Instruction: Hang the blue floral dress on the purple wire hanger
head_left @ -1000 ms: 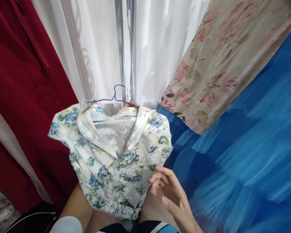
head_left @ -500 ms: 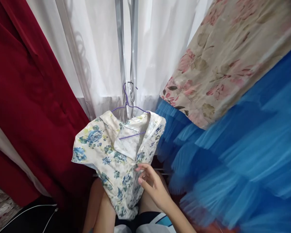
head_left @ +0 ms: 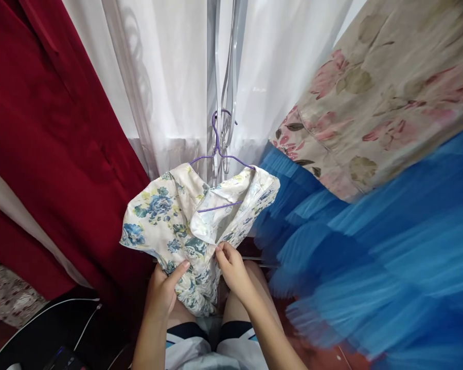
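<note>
A cream blouse (head_left: 158,205) with blue flowers and green leaves hangs on a purple wire hanger (head_left: 217,146) in front of me. Its collar lies open in a V, and the hanger's lower bar shows inside. My left hand (head_left: 165,288) grips the blouse's side edge low on the left, thumb on the front, other fingers behind the cloth. With thumb and fingertips, my right hand (head_left: 229,262) pinches the front edge just below the V of the neckline. The lower part of the blouse bunches above my lap.
White curtains (head_left: 177,77) and grey-white straps (head_left: 235,56) hang behind the hanger. On the left is a dark red cloth (head_left: 65,154); on the right, a beige floral cloth (head_left: 343,128) above blue tulle (head_left: 370,257). A black surface with white cables (head_left: 87,326) sits lower left.
My left hand has come into clear view on the blouse's left side. My right hand has closed from a loose curl onto the front edge. The view has shifted slightly.
</note>
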The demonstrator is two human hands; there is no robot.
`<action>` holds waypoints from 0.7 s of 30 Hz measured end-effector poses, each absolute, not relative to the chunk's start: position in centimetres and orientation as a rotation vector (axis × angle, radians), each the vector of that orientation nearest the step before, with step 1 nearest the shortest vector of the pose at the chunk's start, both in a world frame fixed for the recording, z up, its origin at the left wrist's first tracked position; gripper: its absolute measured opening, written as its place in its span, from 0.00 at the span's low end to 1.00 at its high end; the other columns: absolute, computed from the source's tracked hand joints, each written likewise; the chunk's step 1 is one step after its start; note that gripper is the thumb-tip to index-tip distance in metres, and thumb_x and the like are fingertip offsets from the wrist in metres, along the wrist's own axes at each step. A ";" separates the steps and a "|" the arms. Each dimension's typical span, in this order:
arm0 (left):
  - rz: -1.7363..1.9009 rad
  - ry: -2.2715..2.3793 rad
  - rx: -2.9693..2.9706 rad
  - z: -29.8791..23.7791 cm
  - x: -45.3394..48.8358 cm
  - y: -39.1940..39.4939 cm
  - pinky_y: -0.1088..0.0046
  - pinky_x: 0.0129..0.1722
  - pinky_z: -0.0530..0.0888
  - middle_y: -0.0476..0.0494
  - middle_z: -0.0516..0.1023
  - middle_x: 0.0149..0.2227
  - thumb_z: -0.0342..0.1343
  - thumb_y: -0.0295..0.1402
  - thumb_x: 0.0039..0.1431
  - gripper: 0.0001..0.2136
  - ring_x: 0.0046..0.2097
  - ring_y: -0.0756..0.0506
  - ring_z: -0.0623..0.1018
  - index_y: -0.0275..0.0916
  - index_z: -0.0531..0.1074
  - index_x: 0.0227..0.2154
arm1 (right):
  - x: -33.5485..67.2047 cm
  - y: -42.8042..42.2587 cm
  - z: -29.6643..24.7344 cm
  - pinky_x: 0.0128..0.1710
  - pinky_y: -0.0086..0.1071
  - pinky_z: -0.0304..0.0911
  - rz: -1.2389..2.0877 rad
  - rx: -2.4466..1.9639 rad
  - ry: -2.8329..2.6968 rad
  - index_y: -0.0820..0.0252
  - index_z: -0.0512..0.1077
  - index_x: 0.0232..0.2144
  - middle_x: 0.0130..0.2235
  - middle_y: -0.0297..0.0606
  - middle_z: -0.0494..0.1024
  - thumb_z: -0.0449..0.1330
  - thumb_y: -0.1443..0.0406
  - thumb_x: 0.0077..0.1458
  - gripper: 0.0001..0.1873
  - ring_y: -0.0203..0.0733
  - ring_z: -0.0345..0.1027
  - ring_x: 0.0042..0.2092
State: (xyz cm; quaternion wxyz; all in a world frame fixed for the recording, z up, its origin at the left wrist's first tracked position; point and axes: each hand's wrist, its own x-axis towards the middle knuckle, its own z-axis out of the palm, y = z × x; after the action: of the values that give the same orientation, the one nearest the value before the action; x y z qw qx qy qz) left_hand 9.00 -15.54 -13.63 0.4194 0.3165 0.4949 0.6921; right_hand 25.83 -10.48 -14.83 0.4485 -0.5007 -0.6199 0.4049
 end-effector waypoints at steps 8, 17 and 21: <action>2.265 1.623 0.840 -15.5 8.3 -13.6 0.62 0.53 0.71 0.40 0.67 0.57 0.68 0.32 0.46 0.27 0.58 0.39 0.69 0.43 0.66 0.50 | 27.9 -12.7 -12.4 0.26 0.30 0.46 0.982 -1.391 -1.564 0.58 0.59 0.20 0.20 0.29 0.59 0.52 0.59 0.61 0.19 0.35 0.53 0.25; 1.470 1.355 1.442 -18.0 14.2 -14.2 0.66 0.47 0.73 0.42 0.79 0.41 0.55 0.36 0.63 0.08 0.44 0.43 0.78 0.39 0.73 0.41 | 25.6 -14.0 -14.0 0.26 0.30 0.56 1.089 -1.185 -1.408 0.59 0.69 0.26 0.23 0.35 0.71 0.57 0.53 0.61 0.17 0.39 0.63 0.26; 1.536 1.288 1.302 -18.2 14.7 -14.7 0.71 0.40 0.73 0.43 0.77 0.37 0.50 0.38 0.67 0.09 0.39 0.45 0.77 0.38 0.70 0.38 | 25.3 -14.3 -12.2 0.28 0.31 0.60 1.082 -1.168 -1.483 0.59 0.70 0.28 0.26 0.37 0.74 0.56 0.55 0.62 0.16 0.40 0.67 0.28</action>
State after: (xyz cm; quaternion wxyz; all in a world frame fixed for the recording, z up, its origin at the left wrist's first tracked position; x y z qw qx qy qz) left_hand 14.69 -14.69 -18.16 0.3669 0.5067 0.5012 0.5978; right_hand 25.31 -14.29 -12.17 0.4644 -0.4755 -0.6035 0.4405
